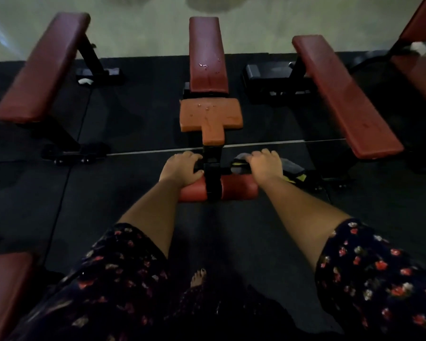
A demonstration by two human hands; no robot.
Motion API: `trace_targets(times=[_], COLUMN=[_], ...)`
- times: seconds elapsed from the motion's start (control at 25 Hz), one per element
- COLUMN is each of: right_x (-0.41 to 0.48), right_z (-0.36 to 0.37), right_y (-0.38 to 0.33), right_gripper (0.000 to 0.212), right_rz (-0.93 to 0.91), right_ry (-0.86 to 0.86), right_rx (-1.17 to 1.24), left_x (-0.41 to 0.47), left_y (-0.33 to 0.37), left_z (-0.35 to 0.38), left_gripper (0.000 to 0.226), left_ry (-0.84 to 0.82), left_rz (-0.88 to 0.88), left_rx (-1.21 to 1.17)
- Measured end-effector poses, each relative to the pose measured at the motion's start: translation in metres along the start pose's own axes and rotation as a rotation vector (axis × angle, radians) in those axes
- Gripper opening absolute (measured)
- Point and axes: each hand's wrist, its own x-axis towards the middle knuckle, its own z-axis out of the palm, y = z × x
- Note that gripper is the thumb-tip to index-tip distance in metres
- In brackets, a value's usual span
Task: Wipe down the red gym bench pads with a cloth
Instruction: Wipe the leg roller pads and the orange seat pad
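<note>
Red bench pads (210,119) run lengthwise away toward the wall (133,33); left grip (181,168) curls round the crossbar (225,170), right grip (266,166) clutches the cloth (293,168).

As we face the centre bench, its foot roller (239,190) lies nearest us, the seat pad (210,119) beyond it at 12 o'clock, and the back pad (207,57) behind that. The left flat bench (42,67) stands at 10 o'clock, the right flat bench (344,94) at 2 o'clock. Our left hand (182,168) and right hand (266,164) lie on the crossbar (225,170) at 9 and 3 o'clock of the post (213,168), with the cloth (290,168) under the right hand.
</note>
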Motion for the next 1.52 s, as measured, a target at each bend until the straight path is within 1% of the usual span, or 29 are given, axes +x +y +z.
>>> trace_targets(times=[0.08,0.2,0.32,0.4,0.52,0.56,0.64,0.76,0.84,0.88,1.0,1.04,1.12,1.16,1.24,1.28,1.32,1.4,1.48,1.52], right_x=[0.020,0.047,0.070,0.086,0.106,0.111,0.119,0.135,0.154,0.166,0.194,0.200,0.214,0.221,0.240,0.249,0.257,0.261,0.245,0.235], right_z=[0.020,0.075,0.150,0.211,0.301,0.325,0.362,0.400,0.415,0.418,0.422,0.426,0.438,0.443,0.443,0.439,0.435,0.428,0.432,0.434], right_y=[-0.002,0.000,0.002,-0.003,-0.006,-0.006,-0.005,-0.005,-0.008,-0.012,-0.032,-0.039,-0.046,-0.045,-0.038,-0.034,-0.030,-0.025,-0.015,-0.008], right_gripper=[0.037,0.040,0.044,0.046,0.053,0.054,0.054,0.056,0.058,0.059,0.058,0.057,0.055,0.054,0.052,0.052,0.052,0.054,0.059,0.062], right_rz=[0.012,0.032,0.109,0.180,0.261,0.277,0.299,0.322,0.277,0.237,0.102,0.051,-0.034,-0.051,-0.053,-0.051,-0.059,-0.139,-0.229,-0.245], right_ry=[0.016,-0.007,-0.017,-0.048,-0.086,-0.071,0.010,0.132,0.184,0.183,0.140,0.131,0.088,0.058,-0.005,-0.032,-0.052,-0.100,-0.122,-0.119], right_rx=[0.023,0.037,0.092,0.115,0.174,0.210,0.257,0.233,0.223,0.233,0.229,0.210,0.162,0.141,0.106,0.087,0.070,0.045,-0.003,-0.021], left_x=[0.024,0.063,0.102,0.131,0.172,0.183,0.202,0.224,0.236,0.241,0.256,0.260,0.267,0.268,0.267,0.265,0.264,0.264,0.263,0.263], left_y=[-0.007,-0.018,-0.033,-0.041,-0.042,-0.040,-0.038,-0.040,-0.049,-0.053,-0.056,-0.055,-0.053,-0.053,-0.055,-0.055,-0.054,-0.051,-0.045,-0.043], left_z=[0.014,0.063,0.137,0.201,0.298,0.327,0.374,0.421,0.441,0.448,0.463,0.466,0.472,0.475,0.483,0.487,0.489,0.492,0.495,0.497], left_gripper=[0.054,0.053,0.054,0.055,0.058,0.061,0.069,0.082,0.093,0.095,0.083,0.082,0.089,0.097,0.113,0.118,0.120,0.120,0.120,0.121], left_ry=[-0.008,0.003,0.017,0.017,0.013,0.014,0.030,0.040,0.028,0.013,-0.035,-0.044,-0.034,-0.031,-0.020,-0.007,0.005,0.021,0.042,0.046], left_rz=[0.004,-0.019,-0.006,0.013,0.090,0.115,0.134,0.086,0.044,0.018,-0.023,-0.034,-0.053,-0.054,-0.056,-0.056,-0.056,-0.069,-0.089,-0.095], left_rx=[-0.003,-0.018,-0.008,0.000,0.037,0.051,0.062,0.021,0.028,0.039,0.067,0.075,0.102,0.101,0.006,-0.049,-0.080,-0.101,-0.097,-0.083])
